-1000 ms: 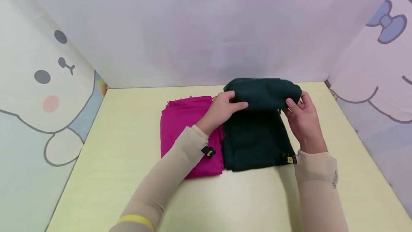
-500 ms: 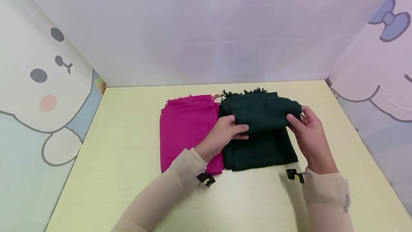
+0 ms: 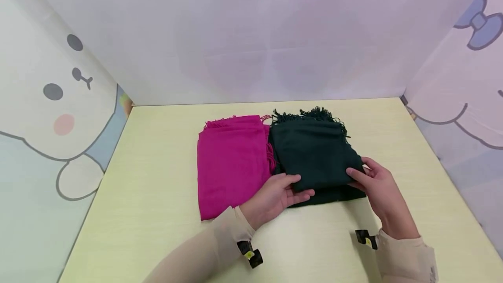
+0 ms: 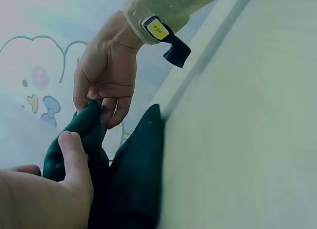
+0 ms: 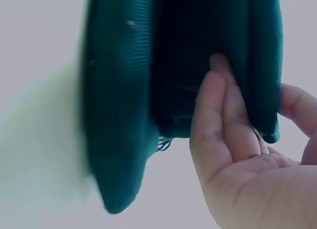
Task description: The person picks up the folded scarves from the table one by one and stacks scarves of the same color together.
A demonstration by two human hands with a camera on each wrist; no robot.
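A dark green fringed scarf [image 3: 314,150] lies folded on the table, its upper fold hanging a little above the lower layer at the near edge. My left hand [image 3: 273,198] pinches the near left corner of that fold, thumb on top and fingers beneath. At the near right corner, my right hand [image 3: 381,195] pinches the same fold. In the right wrist view, the fingers [image 5: 213,115] lie inside between the cloth layers, with the thumb on the outer side. Both hands, the left one [image 4: 54,194] and the right one [image 4: 109,73], appear on the cloth in the left wrist view.
A folded magenta scarf [image 3: 232,165] with fringe lies flat against the green scarf's left side. The pale yellow table [image 3: 157,178] ends at a white backdrop [image 3: 251,38] behind, with cartoon-printed sheets on both sides.
Both hands have drawn the green scarf's upper fold toward the near edge and lowered it over the bottom layer. The fringe at the far edge has come into sight.
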